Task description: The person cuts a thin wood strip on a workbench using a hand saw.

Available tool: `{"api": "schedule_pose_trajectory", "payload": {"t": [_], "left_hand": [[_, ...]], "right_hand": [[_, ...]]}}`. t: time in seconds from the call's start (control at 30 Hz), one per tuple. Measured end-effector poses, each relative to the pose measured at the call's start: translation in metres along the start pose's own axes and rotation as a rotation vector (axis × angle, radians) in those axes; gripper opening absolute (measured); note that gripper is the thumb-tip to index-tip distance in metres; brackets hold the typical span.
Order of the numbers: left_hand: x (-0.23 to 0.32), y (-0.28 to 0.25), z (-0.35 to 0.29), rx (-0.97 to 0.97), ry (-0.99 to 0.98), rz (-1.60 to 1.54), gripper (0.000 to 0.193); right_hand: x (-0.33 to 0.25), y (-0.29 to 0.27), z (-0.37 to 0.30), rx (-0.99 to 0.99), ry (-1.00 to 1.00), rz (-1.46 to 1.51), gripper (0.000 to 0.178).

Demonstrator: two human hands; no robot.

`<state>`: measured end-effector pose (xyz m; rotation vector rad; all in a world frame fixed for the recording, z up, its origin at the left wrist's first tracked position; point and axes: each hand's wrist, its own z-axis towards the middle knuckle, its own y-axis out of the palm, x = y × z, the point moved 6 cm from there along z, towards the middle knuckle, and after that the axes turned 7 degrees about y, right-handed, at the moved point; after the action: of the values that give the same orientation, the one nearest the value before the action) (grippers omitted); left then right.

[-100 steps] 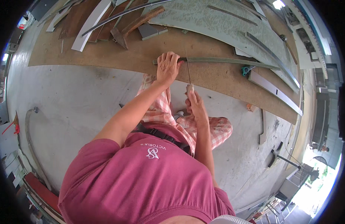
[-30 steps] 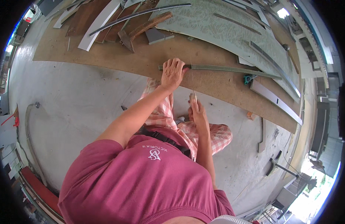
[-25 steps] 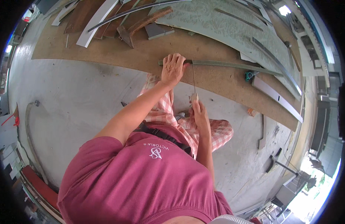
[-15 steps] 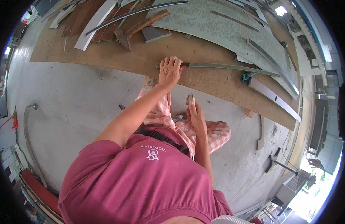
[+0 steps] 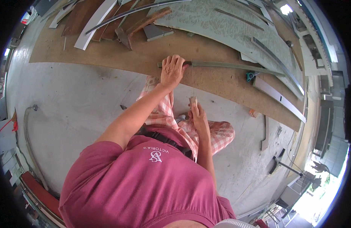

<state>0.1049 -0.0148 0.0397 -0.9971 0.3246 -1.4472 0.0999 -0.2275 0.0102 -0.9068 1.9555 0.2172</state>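
A long narrow greenish strip (image 5: pixel 232 66) lies near the board table's front edge. My left hand (image 5: pixel 171 73) is closed over the strip near its left end, pressing it against the tabletop. Lower down, my right hand (image 5: pixel 200 118) is wrapped round the handle of a hand saw (image 5: pixel 193 100), beyond the front edge. The saw's thin blade, seen nearly edge-on, runs up from my fist and crosses the strip just right of my left hand. How deep the blade sits in the strip is too small to tell.
The brown board table (image 5: pixel 107 60) holds a wooden-handled hammer (image 5: pixel 145 23), a grey offcut (image 5: pixel 157 32), a patterned pale-green sheet (image 5: pixel 209 26), a teal-handled tool (image 5: pixel 250 76) and a silvery metal bar (image 5: pixel 280 100). Another hammer-like tool (image 5: pixel 284 164) lies on the floor at right.
The view has shifted very slightly. My left hand stays on the strip, and my right hand with the saw has barely moved.
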Motion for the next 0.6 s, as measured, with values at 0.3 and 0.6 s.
{"api": "schedule_pose_trajectory", "payload": {"t": [0.3,0.6], "left_hand": [[0.0,0.003,0.003,0.007,0.005,0.01,0.027],[0.002,0.001,0.003,0.009,0.005,0.016,0.026]], "right_hand": [[-0.022,0.012,0.024,-0.052,0.059,0.147,0.041],[-0.028,0.011,0.034,-0.071,0.086,0.146,0.041]]}}
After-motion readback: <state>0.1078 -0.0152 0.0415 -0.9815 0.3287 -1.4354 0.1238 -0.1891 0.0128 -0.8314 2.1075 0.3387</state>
